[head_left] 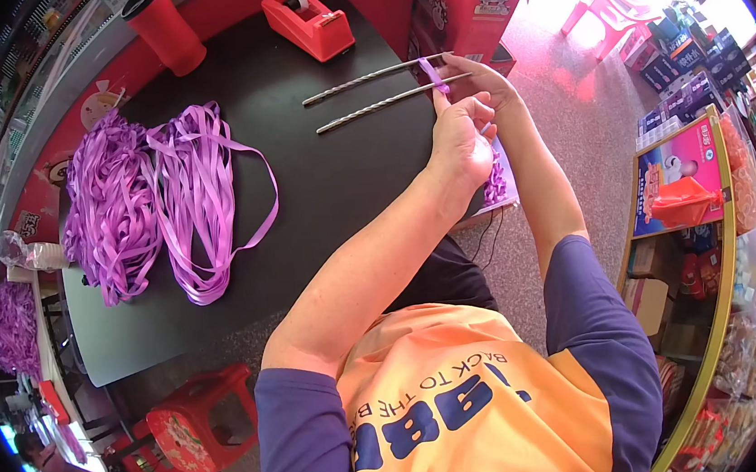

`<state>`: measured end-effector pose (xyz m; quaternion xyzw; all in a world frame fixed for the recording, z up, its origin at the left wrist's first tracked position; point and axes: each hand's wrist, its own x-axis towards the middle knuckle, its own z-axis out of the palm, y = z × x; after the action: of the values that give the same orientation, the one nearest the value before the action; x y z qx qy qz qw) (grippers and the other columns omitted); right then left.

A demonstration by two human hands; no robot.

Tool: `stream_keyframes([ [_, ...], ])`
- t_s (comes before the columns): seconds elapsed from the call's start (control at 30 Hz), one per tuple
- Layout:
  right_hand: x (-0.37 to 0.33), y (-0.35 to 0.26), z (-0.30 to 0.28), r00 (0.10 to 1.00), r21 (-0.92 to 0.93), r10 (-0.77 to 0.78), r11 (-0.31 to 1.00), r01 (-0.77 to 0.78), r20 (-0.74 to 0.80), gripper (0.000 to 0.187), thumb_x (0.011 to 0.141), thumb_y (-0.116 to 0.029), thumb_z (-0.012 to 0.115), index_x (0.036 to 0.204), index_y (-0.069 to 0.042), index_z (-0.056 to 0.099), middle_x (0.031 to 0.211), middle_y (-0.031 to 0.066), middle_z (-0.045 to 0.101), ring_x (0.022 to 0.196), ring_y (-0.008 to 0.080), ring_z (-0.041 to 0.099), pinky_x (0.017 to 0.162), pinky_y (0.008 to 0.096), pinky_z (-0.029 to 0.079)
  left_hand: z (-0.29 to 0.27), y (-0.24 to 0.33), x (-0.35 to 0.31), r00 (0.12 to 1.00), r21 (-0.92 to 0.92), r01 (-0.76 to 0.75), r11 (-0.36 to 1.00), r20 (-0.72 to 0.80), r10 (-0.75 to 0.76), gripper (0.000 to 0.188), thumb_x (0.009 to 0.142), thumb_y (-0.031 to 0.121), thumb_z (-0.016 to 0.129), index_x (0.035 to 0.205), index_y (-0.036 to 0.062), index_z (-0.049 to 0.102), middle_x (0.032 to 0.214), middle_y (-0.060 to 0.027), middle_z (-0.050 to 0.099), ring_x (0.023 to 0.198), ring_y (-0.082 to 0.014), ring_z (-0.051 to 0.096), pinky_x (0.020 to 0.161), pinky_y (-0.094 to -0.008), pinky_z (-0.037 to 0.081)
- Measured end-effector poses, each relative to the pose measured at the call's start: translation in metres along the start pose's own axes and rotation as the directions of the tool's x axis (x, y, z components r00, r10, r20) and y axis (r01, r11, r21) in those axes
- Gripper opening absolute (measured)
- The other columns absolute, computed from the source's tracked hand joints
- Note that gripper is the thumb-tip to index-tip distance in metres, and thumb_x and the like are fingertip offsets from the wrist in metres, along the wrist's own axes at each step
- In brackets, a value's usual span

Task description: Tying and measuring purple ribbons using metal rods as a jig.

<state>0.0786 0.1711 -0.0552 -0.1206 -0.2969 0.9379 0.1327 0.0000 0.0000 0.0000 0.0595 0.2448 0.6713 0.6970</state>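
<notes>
Two thin twisted metal rods (372, 78) run side by side above the dark table (303, 216); how they are supported cannot be made out. A strip of purple ribbon (432, 74) spans both rods near their right ends. My left hand (464, 141) is closed beside the nearer rod, its thumb and fingers pinching at the ribbon. Just beyond it, my right hand (484, 85) has bent fingers around the rods' right ends, touching the ribbon; its grip is partly hidden. Two large bundles of purple ribbon (201, 198) lie on the table to the left.
A red tape dispenser (313, 28) and a red cup (165, 29) stand at the table's back. Beneath my hands is a pale container (508, 189) with purple pieces. A red stool (200, 421) is at the left, a display shelf (716, 249) at the right.
</notes>
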Motion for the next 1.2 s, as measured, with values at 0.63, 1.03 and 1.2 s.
stream_keyframes([
  [0.63, -0.012, -0.012, 0.013, 0.964, -0.237, -0.04, 0.971, -0.024, -0.264, 0.052, 0.09, -0.049, 0.048, 0.088, 0.001, 0.065, 0.086, 0.013, 0.065, 0.079, 0.0224, 0.06, 0.076, 0.034, 0.05, 0.004, 0.003, 0.003, 1.0, -0.012, -0.005, 1.0, -0.029, 0.005, 0.05, 0.067, 0.002, 0.054, 0.111, 0.0229, 0.042, 0.101, -0.0025, 0.048, 0.091, -0.0193, 0.045, 0.085, -0.0375, 0.032],
  [1.03, -0.01, -0.014, 0.027, 0.923, -0.435, -0.192, 0.9, 0.031, -0.332, 0.019, 0.082, -0.016, 0.067, 0.093, 0.0, 0.064, 0.089, 0.0103, 0.065, 0.079, 0.0199, 0.063, 0.072, 0.0324, 0.053, 0.001, 0.001, 0.004, 1.0, -0.051, 0.0, 0.999, -0.024, -0.001, 0.047, 0.066, 0.005, 0.057, 0.107, 0.0237, 0.043, 0.099, -0.0023, 0.049, 0.09, -0.0193, 0.045, 0.085, -0.0373, 0.033],
  [1.2, -0.006, -0.007, 0.02, 0.946, -0.277, -0.002, 0.957, -0.092, -0.323, 0.018, 0.085, -0.014, 0.062, 0.097, -0.002, 0.063, 0.09, 0.0103, 0.066, 0.077, 0.017, 0.063, 0.067, 0.0268, 0.052, 0.005, 0.001, 0.001, 0.999, -0.044, 0.007, 0.999, -0.035, -0.009, 0.047, 0.066, 0.004, 0.057, 0.107, 0.024, 0.043, 0.098, -0.0023, 0.05, 0.09, -0.0189, 0.045, 0.085, -0.0368, 0.033],
])
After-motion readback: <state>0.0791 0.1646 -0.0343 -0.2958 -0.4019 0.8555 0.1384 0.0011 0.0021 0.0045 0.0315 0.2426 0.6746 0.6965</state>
